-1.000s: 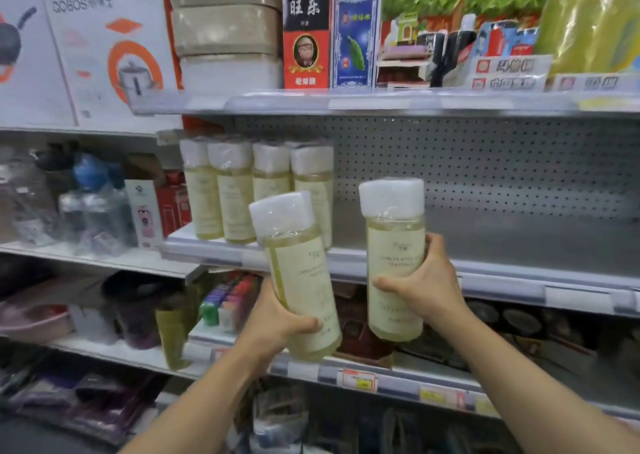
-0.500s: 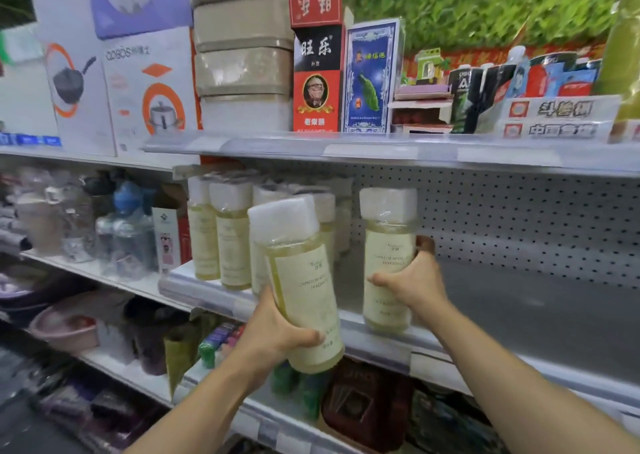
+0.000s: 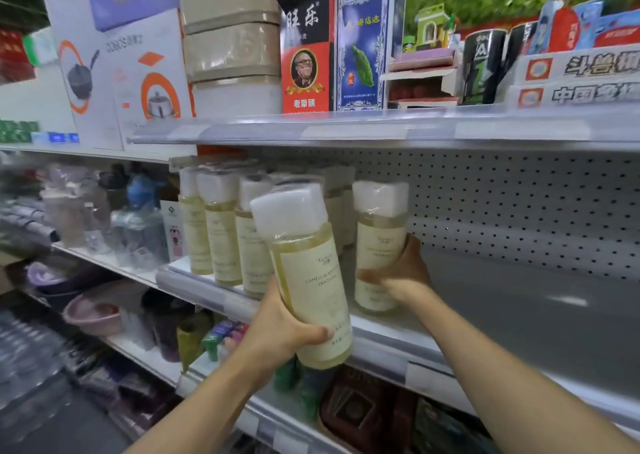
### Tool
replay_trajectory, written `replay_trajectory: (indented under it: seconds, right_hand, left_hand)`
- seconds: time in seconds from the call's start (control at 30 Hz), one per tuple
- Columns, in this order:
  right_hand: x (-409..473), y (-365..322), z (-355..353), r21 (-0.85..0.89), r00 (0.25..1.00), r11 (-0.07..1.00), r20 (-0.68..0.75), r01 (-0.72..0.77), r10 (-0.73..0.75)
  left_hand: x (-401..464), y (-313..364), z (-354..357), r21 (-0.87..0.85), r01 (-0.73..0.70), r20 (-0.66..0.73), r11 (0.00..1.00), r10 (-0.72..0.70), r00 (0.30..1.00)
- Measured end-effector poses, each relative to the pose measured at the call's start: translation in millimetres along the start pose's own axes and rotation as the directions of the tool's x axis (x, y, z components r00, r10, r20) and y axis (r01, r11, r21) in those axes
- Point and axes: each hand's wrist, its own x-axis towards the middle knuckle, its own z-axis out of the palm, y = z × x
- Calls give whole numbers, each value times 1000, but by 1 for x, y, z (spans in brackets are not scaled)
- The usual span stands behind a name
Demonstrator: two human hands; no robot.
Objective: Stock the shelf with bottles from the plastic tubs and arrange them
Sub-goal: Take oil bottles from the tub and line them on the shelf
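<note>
Bottles (image 3: 221, 225) on shelf (image 3: 519, 301), seemingly rows-deep.

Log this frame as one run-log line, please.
phase: placing | right hand: grips upright bottle on shelf | left hand: holds tilted bottle before shelf edge

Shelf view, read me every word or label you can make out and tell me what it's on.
"CAMELLIA", "FRAGRANCE": tilted bottle in left hand.
"旺乐": black-and-red box.
"中国": white display carton.
Blurred: bottle in right hand, white cookware box, shelf-edge strips.
</note>
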Motion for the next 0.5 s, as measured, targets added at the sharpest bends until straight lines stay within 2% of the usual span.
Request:
replay_trajectory:
  seconds: [0.07, 0.13, 0.5]
  right_hand:
    - [1, 15, 2, -99, 998, 994, 42, -46, 51]
    - [-1, 26, 2, -102, 994, 991, 59, -81, 87]
    - [45, 37, 20, -50, 999, 998, -13, 35, -36]
  left_hand:
    - [3, -2, 3, 6, 0, -18, 1000, 0, 1000]
    - [6, -4, 6, 15, 5, -17, 1000, -5, 1000]
    - [21, 4, 19, 59, -30, -8, 998, 31, 999]
